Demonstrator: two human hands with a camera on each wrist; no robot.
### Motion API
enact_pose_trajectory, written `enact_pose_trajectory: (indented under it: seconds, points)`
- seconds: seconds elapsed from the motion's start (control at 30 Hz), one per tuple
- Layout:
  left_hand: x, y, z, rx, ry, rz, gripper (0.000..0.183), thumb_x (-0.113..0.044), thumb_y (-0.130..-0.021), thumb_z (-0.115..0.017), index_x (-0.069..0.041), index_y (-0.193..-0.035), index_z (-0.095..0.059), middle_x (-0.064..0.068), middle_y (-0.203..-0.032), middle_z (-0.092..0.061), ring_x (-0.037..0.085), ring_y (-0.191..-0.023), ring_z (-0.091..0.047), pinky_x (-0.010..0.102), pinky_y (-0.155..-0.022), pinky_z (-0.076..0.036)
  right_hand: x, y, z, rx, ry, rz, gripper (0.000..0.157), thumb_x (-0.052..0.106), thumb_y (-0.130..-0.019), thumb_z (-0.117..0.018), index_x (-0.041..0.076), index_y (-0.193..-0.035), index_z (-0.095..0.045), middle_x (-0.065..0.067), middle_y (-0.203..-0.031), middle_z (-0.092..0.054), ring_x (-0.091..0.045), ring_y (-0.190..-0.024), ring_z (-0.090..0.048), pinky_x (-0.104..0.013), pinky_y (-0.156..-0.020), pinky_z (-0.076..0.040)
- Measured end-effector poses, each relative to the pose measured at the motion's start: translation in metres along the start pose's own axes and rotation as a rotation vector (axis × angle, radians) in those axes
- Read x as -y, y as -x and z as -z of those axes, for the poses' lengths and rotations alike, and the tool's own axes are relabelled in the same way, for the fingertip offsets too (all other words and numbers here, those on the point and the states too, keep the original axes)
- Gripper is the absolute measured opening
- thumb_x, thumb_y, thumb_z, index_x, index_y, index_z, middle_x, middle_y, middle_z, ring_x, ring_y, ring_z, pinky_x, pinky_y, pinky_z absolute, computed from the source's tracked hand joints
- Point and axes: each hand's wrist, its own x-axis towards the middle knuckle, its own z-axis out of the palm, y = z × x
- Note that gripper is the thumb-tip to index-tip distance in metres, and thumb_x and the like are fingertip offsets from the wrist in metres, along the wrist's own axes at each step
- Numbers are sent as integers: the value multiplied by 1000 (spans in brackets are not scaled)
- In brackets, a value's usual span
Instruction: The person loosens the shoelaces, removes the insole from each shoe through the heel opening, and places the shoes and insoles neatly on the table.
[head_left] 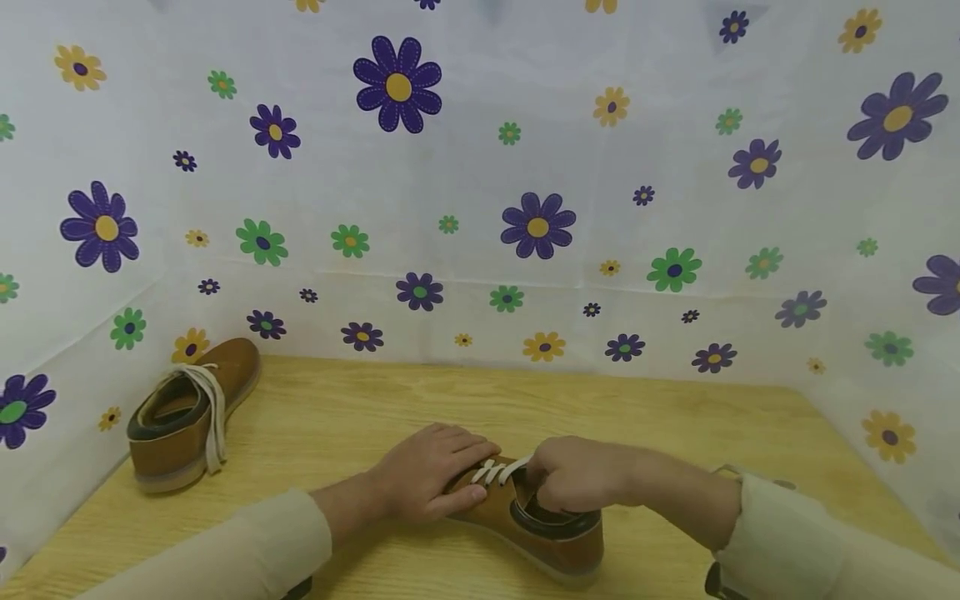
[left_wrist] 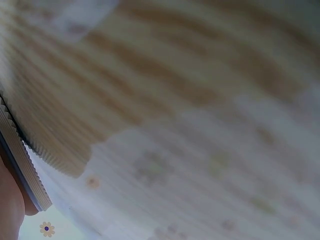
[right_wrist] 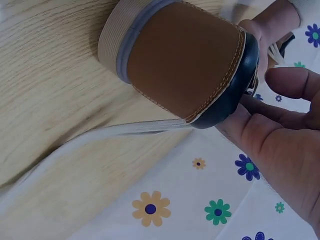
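In the head view a brown leather lace-up shoe [head_left: 487, 518] stands on the table, its dark-collared heel towards me on the right. My left hand [head_left: 431, 475] grips the toe end, fingers over the top and thumb along the near side. Fingers of my right hand [head_left: 577, 475] reach into the shoe opening beside the white laces [head_left: 495, 472]; their tips are hidden. The right wrist view shows the heel close up, and a loose lace [right_wrist: 115, 131] trailing onto the table. Blurred in the left wrist view, the shoe's ridged sole edge [left_wrist: 25, 172] shows beside the left hand [left_wrist: 9, 205].
A matching brown shoe [head_left: 240, 367] sits at the left of the wooden table [head_left: 360, 392], toe pointing away, its laces hanging over the side. A white flowered cloth [head_left: 465, 167] rises behind the table and along both sides.
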Motion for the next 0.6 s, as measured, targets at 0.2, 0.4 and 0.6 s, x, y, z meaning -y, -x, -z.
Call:
enact_pose_trajectory:
  seconds: [0.2,0.4,0.6]
  points:
    - [0,1,0,10,6,7,51,-46,-104,-44,-14,-142,-55,-1,-134,-63,16,-122,-60,40,-103,-48,1,-3,-1,-22,251,53,30,-8,-71,-56,14,-53,-48,11,-49,-34,-5,-45,-26,-19,-43,-21]
    - [-3,0,-1,21,-5,0,52,-47,-104,-43,-14,-142,-56,-1,-134,-64,16,-122,-60,40,-104,-48,2,-10,-9,-90,491,15,41,-5,-71,-69,17,-52,-41,11,-46,-34,-4,-43,-26,-19,-40,-22]
    - [-4,2,1,45,9,34,53,-47,-104,-42,-13,-142,-55,0,-135,-63,18,-123,-59,42,-106,-46,4,-11,-21,-183,617,-27,28,-6,-75,-73,11,-64,-54,5,-55,-48,-8,-49,-39,-21,-44,-32]
